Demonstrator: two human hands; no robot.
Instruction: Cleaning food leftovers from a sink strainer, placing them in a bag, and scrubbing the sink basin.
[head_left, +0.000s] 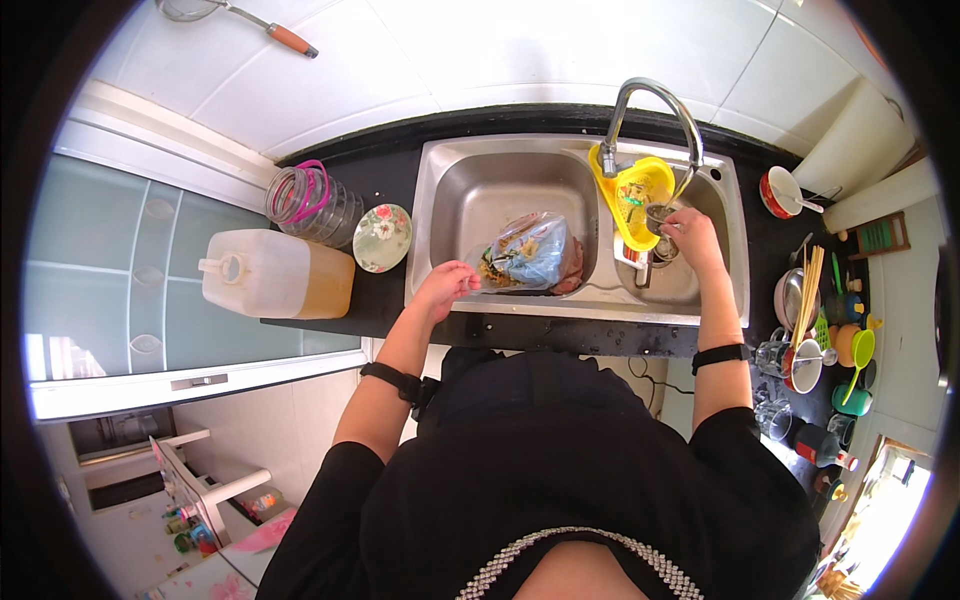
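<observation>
My left hand (448, 287) is at the front rim of the left basin, its fingertips pinching the near edge of a clear plastic bag (527, 251). Inside the bag I see food scraps and a light-blue piece of plastic; some reddish waste shows at its right side. Over the right basin, my right hand (691, 231) grips a small round metal sink strainer (658, 215). The strainer is tilted beside a yellow plastic drain basket (637, 196) that contains a few scraps. Below that hand, the metal drain opening (664, 252) is partly visible.
A curved chrome faucet (621, 112) arches above the right basin. Left of the sink stand a floral plate (382, 238), a large plastic jug (274, 274) and a clear jar (330, 206). Bowls, chopsticks (808, 289) and several bottles crowd the right counter.
</observation>
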